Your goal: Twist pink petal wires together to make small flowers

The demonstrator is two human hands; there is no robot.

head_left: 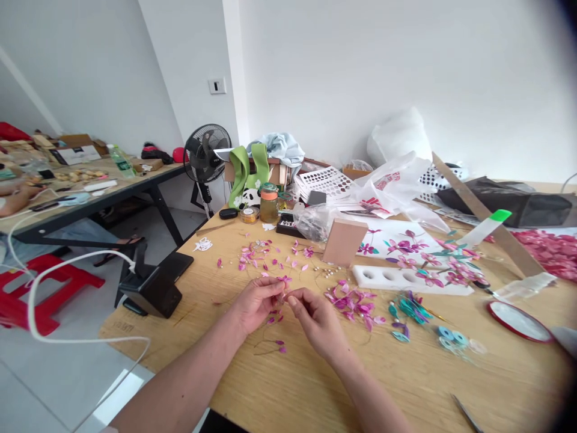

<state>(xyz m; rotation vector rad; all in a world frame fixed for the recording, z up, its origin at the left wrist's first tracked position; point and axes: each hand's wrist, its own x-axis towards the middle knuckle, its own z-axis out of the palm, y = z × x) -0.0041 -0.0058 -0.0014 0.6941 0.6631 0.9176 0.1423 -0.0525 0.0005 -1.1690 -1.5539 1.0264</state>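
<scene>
A small magenta petal piece (284,279) is showing at the left hand's (259,302) pinching fingertips, upper left of the right hand (316,322), whose fingertips are meeting just beside it, their hold too fine to tell. Thin, translucent purple petals (354,305) are lying on the wood-grained worktop (279,397), near a smooth white block (392,287) with round hollows.

Magenta petals (353,305), teal leaves (411,309), black-dotted white sheet (326,181)

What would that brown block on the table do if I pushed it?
The brown block might tip, since it stands upright and looks thin. It probably wouldn't roll, because its sides look flat.
</scene>
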